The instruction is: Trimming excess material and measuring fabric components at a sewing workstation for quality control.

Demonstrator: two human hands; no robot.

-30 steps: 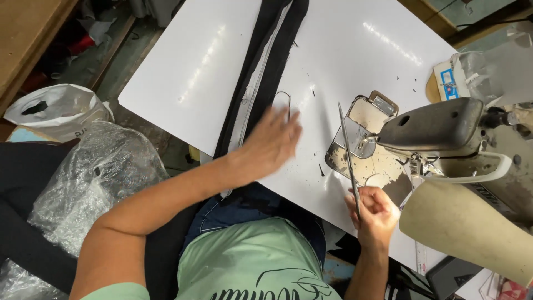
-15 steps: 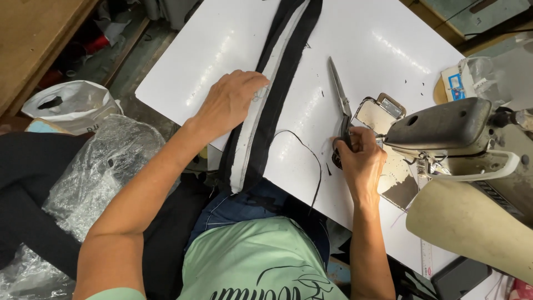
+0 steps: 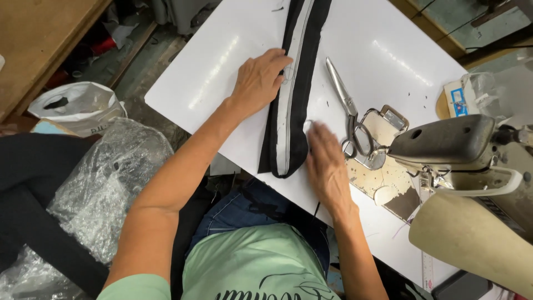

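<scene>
A long black strip [image 3: 294,83] with a pale band down its middle lies on the white surface [image 3: 388,61], its near end folded close to the front edge. The left hand [image 3: 260,80] rests flat on the strip's left side, fingers spread and gripping nothing. The right hand [image 3: 327,166] — blurred — lies open, palm down, just right of the strip's near end, fingertips at its edge. Scissors [image 3: 350,114] lie on the surface beside that hand, untouched, handles against the sewing machine [image 3: 461,150]. A white bag [image 3: 78,105] and clear plastic [image 3: 105,183] sit on the floor at left.
</scene>
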